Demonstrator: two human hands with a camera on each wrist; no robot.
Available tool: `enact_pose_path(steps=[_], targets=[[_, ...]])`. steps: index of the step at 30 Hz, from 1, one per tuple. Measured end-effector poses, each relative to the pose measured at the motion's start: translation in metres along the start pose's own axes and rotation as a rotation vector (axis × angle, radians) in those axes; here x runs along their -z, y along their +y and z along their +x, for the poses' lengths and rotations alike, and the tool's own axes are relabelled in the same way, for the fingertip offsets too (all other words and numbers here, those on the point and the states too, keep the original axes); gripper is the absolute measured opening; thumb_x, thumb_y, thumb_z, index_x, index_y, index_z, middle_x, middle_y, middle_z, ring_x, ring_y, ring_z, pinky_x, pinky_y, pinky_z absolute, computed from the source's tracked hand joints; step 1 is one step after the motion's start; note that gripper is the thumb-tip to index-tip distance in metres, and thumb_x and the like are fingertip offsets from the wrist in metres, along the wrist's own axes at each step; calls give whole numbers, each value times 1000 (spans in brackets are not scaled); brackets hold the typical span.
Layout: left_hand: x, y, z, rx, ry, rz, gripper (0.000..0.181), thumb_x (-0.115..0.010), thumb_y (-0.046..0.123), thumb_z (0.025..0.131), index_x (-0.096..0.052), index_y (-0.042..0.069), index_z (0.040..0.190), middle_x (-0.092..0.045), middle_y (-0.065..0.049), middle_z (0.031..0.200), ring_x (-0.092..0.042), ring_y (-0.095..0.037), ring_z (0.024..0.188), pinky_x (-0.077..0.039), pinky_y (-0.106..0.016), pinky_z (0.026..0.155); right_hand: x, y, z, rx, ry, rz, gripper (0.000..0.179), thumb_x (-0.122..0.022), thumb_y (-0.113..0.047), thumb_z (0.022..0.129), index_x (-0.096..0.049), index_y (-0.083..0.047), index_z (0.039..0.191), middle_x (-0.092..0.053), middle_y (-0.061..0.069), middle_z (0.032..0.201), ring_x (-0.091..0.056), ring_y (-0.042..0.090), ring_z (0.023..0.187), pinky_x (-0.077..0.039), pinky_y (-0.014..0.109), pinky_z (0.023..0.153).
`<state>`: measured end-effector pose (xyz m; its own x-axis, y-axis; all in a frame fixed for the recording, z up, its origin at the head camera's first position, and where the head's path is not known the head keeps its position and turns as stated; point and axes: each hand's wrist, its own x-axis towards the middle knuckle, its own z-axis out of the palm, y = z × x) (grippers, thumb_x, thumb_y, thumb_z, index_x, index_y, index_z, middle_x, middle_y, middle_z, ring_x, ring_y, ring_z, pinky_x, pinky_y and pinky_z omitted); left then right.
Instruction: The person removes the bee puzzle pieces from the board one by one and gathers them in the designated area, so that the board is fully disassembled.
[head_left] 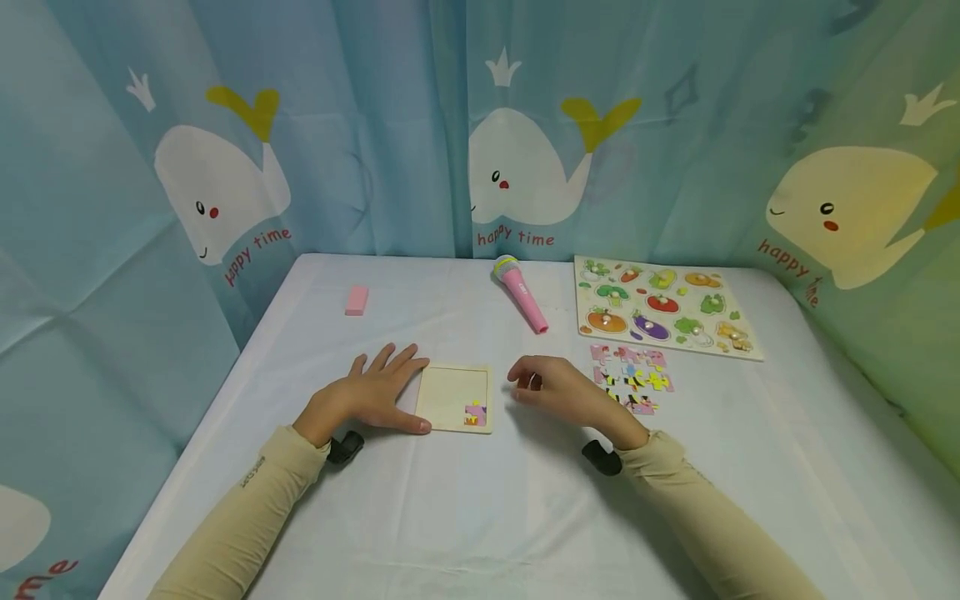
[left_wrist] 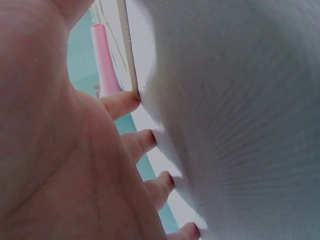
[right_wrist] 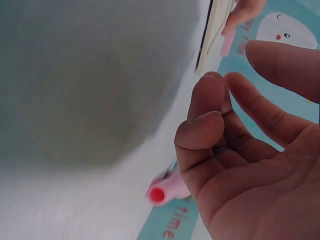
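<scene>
A square wooden puzzle tray point(head_left: 453, 392) lies on the table, with a pink-and-yellow jigsaw piece point(head_left: 476, 414) in its near right corner. My left hand point(head_left: 372, 392) spreads its fingers along the tray's left side; the thumb touches the near left corner and the index finger the far left one. In the left wrist view the index fingertip point(left_wrist: 131, 103) meets the tray's edge. To the right of the tray hovers my right hand point(head_left: 558, 390), fingers loosely bent, with nothing held. Loose jigsaw pieces point(head_left: 633, 379) lie beyond the right wrist, partly hidden by it.
A pink toy microphone point(head_left: 522, 296) lies behind the tray. At the back right is a vegetable peg puzzle board point(head_left: 660, 304). A small pink block point(head_left: 357, 300) sits at the back left. Blue whale-print curtains point(head_left: 405, 133) hang round the white table point(head_left: 435, 517).
</scene>
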<state>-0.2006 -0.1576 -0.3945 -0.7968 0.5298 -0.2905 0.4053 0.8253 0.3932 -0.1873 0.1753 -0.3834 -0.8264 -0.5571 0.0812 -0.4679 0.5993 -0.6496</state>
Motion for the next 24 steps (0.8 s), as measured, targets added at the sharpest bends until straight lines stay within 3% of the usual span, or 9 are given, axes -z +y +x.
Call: enact_pose_path(steps=[14, 20, 24], targets=[[1, 2, -1, 2, -2, 5, 114, -78, 66, 87, -24, 11, 171, -6, -16, 179, 2, -44, 163, -1, -75, 121, -26, -27, 18, 56, -67, -13, 22, -72, 6, 93, -71, 4, 116, -69, 5, 97, -59, 14, 85, -52, 31, 79], [-2, -1, 0, 2, -10, 1, 116, -76, 70, 87, -22, 13, 172, -3, -13, 179, 5, -41, 163, 1, -72, 122, -37, -34, 21, 66, -110, -14, 20, -75, 1, 96, -70, 4, 115, -66, 1, 90, -57, 10, 80, -51, 27, 74], [-1, 0, -1, 1, -10, -6, 116, -76, 70, 87, -22, 12, 172, -4, -14, 179, 5, -42, 163, 1, -72, 122, -42, -37, 23, 90, -95, -49, 20, -76, 1, 96, -70, 6, 114, -64, 1, 87, -56, 10, 78, -50, 26, 72]])
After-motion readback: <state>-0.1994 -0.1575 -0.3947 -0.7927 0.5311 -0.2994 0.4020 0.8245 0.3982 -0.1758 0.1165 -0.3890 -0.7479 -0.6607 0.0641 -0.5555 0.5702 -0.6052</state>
